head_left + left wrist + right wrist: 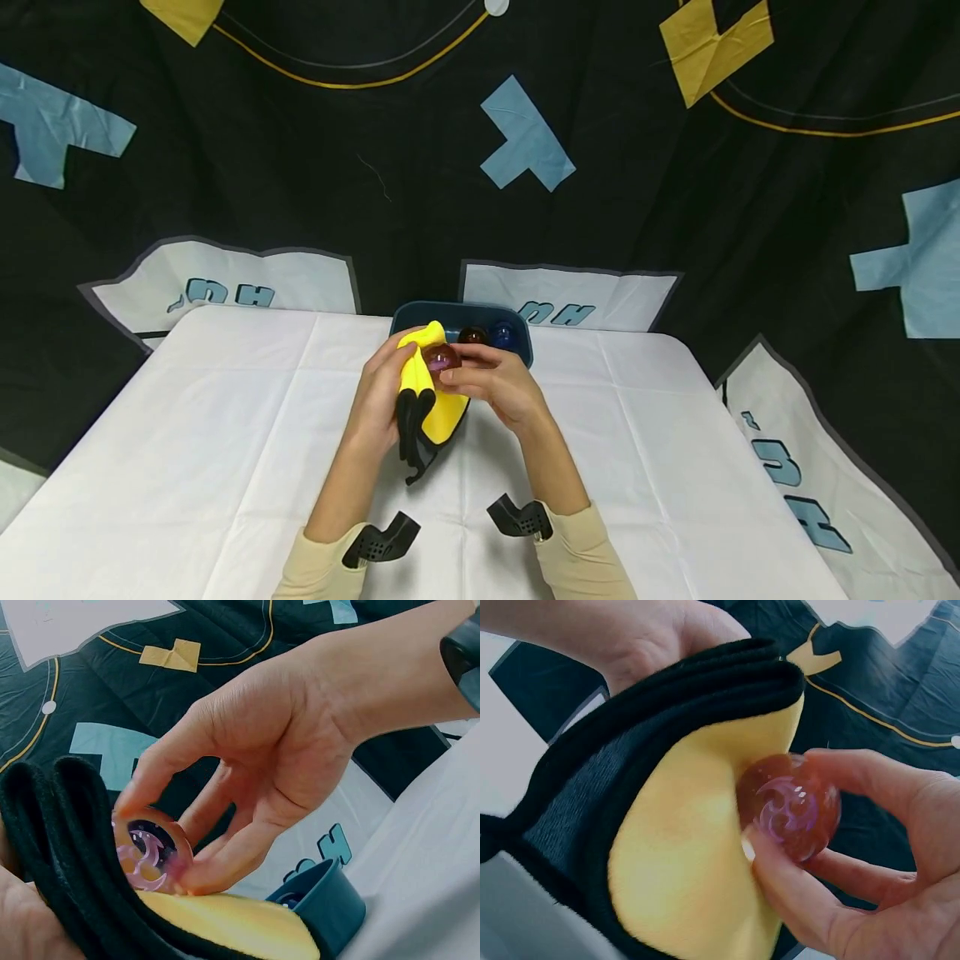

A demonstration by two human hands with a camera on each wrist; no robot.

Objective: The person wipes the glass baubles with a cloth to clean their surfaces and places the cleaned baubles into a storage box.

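A folded yellow cloth with black edging hangs from my left hand, whose fingers grip its folds. Between the thumb and fingers of my right hand I pinch a clear reddish ball. Seen from the right wrist, the ball has a purple swirl inside and touches the yellow face of the cloth. Both hands are held above the near side of a dark blue container. Inside it lie a dark amber ball and a blue ball.
The white-covered table spreads around the hands, with the container toward its far edge. Behind stands a black curtain with blue and yellow patches. Each wrist wears a black camera mount.
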